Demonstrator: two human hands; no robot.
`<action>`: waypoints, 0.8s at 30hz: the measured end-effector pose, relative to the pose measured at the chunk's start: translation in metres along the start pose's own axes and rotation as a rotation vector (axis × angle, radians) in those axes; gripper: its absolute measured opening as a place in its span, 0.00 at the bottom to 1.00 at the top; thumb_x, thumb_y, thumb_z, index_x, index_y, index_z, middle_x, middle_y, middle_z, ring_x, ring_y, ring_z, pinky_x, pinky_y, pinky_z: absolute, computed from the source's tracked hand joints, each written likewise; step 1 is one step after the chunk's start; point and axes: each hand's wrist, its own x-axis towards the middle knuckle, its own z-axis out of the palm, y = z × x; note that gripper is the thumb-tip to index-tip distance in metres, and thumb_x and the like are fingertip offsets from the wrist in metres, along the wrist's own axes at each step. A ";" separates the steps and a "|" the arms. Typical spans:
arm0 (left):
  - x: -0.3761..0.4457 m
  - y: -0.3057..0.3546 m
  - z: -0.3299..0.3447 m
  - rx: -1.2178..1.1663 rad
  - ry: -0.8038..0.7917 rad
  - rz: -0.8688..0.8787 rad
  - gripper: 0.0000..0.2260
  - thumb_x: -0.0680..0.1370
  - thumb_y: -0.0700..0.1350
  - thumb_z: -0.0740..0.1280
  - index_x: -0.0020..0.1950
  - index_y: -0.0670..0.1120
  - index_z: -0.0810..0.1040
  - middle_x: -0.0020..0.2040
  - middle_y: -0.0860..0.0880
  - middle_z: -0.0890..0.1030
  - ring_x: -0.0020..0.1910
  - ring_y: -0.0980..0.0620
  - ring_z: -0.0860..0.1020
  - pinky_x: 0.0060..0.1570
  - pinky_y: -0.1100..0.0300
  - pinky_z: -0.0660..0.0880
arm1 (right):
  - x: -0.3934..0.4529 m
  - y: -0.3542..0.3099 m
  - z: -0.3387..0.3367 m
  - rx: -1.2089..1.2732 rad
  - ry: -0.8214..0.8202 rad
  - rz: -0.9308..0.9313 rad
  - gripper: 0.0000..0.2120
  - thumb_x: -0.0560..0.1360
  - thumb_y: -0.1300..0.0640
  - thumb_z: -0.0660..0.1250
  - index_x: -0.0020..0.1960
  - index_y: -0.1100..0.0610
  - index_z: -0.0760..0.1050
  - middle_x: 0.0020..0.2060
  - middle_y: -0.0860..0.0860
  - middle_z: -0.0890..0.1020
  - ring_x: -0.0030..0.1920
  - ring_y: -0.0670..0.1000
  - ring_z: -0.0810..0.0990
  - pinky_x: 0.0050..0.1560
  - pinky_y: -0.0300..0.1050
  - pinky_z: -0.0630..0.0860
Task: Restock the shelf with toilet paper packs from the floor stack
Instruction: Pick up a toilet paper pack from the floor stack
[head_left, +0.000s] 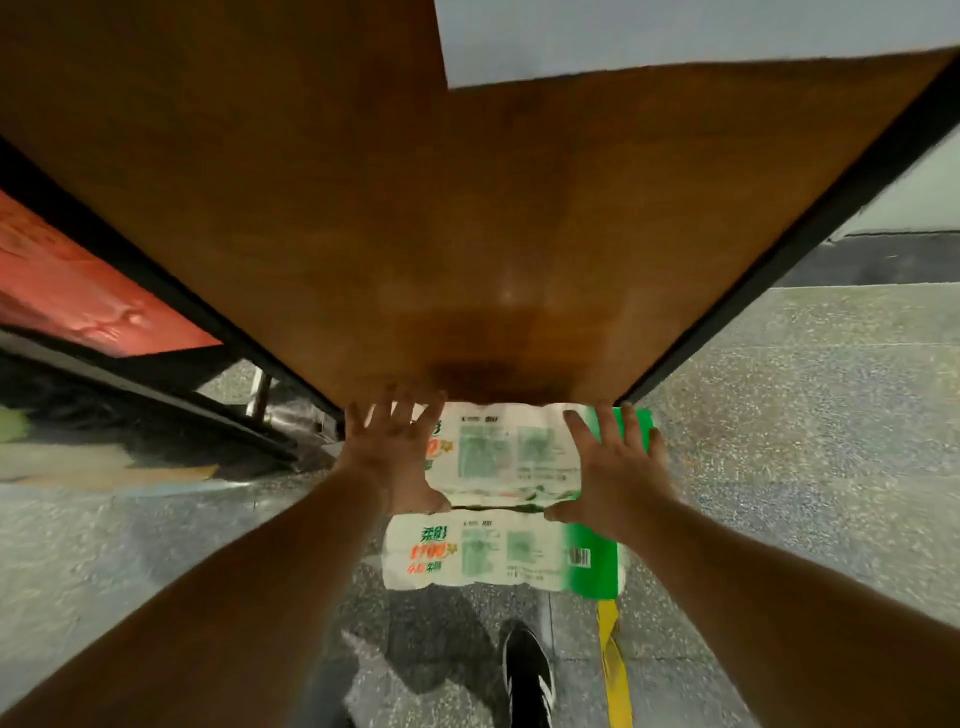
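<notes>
A white and green toilet paper pack (511, 454) is held at the near edge of the brown wooden shelf board (467, 208), its far end at the board's edge. My left hand (395, 452) holds its left end, fingers spread on top and thumb tucked under the near edge. My right hand (615, 467) holds the right end the same way, over the green part. A second, matching pack (498, 551) lies on the floor just below the held one. The picture is blurred by motion.
Black metal frame rails (779, 244) run along both sides of the board. Red packaging (78, 291) fills a lower shelf at the left. A yellow line (613, 665) crosses the speckled floor beside my black shoe (527, 675). A white wall (675, 36) stands beyond the shelf.
</notes>
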 end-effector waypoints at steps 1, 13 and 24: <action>0.014 0.003 0.009 0.007 -0.013 -0.001 0.63 0.64 0.74 0.73 0.81 0.54 0.34 0.82 0.45 0.37 0.81 0.38 0.38 0.74 0.27 0.46 | 0.016 0.004 0.012 -0.022 0.000 -0.025 0.60 0.64 0.25 0.70 0.81 0.45 0.37 0.81 0.58 0.42 0.80 0.66 0.41 0.76 0.70 0.47; 0.080 0.016 0.067 -0.046 0.054 -0.014 0.63 0.65 0.62 0.79 0.80 0.55 0.33 0.80 0.43 0.44 0.81 0.37 0.43 0.73 0.28 0.46 | 0.096 0.021 0.060 -0.139 0.007 -0.162 0.64 0.65 0.30 0.74 0.79 0.46 0.28 0.78 0.64 0.41 0.78 0.69 0.43 0.75 0.73 0.42; -0.013 -0.019 0.047 -0.192 0.106 -0.139 0.60 0.65 0.63 0.76 0.80 0.56 0.35 0.78 0.44 0.52 0.79 0.39 0.48 0.75 0.29 0.46 | 0.050 -0.027 -0.006 -0.218 0.062 -0.303 0.59 0.65 0.32 0.73 0.80 0.44 0.37 0.75 0.60 0.53 0.75 0.63 0.55 0.76 0.68 0.47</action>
